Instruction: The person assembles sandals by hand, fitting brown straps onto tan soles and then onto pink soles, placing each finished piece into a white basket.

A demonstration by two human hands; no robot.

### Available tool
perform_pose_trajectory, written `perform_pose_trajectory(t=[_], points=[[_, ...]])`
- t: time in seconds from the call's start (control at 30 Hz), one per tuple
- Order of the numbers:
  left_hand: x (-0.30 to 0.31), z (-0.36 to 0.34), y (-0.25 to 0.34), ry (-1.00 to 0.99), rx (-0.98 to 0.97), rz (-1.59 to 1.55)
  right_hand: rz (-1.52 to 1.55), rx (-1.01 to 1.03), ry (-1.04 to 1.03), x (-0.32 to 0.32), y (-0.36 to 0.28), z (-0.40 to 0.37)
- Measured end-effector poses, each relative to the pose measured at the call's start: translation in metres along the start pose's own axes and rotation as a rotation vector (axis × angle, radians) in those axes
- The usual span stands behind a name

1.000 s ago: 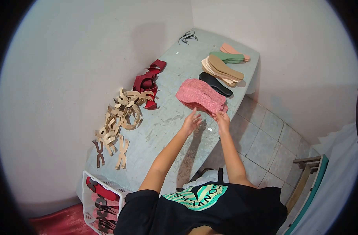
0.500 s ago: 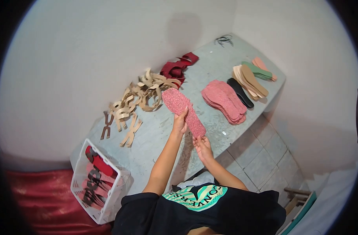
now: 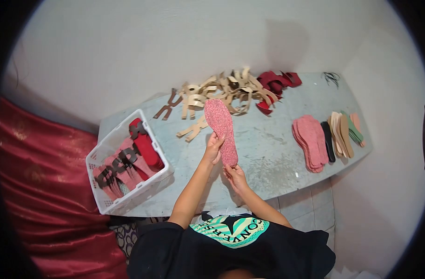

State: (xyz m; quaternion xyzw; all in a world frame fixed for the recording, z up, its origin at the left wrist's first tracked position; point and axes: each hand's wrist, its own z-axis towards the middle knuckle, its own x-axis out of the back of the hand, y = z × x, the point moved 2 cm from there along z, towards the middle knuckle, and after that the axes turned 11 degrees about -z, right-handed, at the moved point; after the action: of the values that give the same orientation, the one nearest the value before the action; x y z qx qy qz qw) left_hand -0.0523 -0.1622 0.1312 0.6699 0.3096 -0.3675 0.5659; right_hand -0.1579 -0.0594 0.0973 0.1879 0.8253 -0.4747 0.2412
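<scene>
A pink speckled sole-shaped piece [image 3: 222,128] is held up over the table, its wide end pointing away from me. My left hand [image 3: 214,148] grips its left edge near the middle, fingers closed round it. At its narrow lower end, my right hand [image 3: 235,178] pinches the edge. Beyond the piece lies a heap of beige straps [image 3: 240,88], with one beige strap [image 3: 192,129] just to its left. To the right, a stack of similar pink soles [image 3: 310,142] rests on the table.
A white basket [image 3: 163,172] at the left holds pink and red soles with dark straps. Dark red straps [image 3: 275,83] and a brown strap [image 3: 169,105] lie at the back of the table [image 3: 268,162]. Black, beige and green soles [image 3: 340,132] are at the right.
The view has turned toward the left, so the table and basket appear rotated. The pink piece is now more upright in view, still held by both hands.
</scene>
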Motion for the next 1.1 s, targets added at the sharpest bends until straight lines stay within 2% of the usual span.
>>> perform_pose_trajectory(t=[0.13,0.2,0.3,0.43,0.63,0.7,0.73,0.77,0.83,0.87,0.9,0.97,1.1], points=[[0.030,-0.011,0.052,0.075,-0.107,0.049,-0.146,-0.096,-0.130,-0.027,0.014,0.021],[0.047,-0.015,0.084,0.099,-0.213,0.097,-0.312,-0.156,-0.294,-0.037,0.024,0.038],[0.086,-0.019,0.137,0.129,-0.324,0.076,-0.485,-0.234,-0.317,-0.056,0.024,0.065],[0.107,-0.035,0.207,0.187,-0.453,0.075,-0.675,-0.224,-0.306,-0.073,0.022,0.119],[0.155,-0.044,0.250,0.226,-0.361,-0.008,-0.845,-0.116,-0.398,-0.090,0.035,0.218],[0.168,-0.047,0.251,0.227,-0.348,0.004,-0.923,0.072,-0.544,-0.100,0.045,0.248],[0.182,-0.046,0.254,0.280,-0.316,-0.026,-1.284,-0.048,-0.534,-0.120,0.048,0.272],[0.189,-0.046,0.249,0.322,-0.279,-0.064,-1.280,-0.048,-0.540,-0.132,0.049,0.279],[0.187,-0.047,0.249,0.361,-0.260,-0.090,-1.778,0.557,-0.527,-0.152,0.055,0.292],[0.185,-0.046,0.250,0.338,-0.241,-0.071,-1.790,0.426,-0.565,-0.159,0.062,0.303],[0.184,-0.045,0.250,0.315,-0.224,-0.049,-1.787,0.424,-0.573,-0.168,0.067,0.309],[0.185,-0.044,0.247,0.323,-0.226,-0.030,-2.096,0.658,-0.504,-0.187,0.076,0.316],[0.177,-0.046,0.238,0.377,-0.252,-0.104,-2.244,0.661,-0.521,-0.206,0.095,0.340]])
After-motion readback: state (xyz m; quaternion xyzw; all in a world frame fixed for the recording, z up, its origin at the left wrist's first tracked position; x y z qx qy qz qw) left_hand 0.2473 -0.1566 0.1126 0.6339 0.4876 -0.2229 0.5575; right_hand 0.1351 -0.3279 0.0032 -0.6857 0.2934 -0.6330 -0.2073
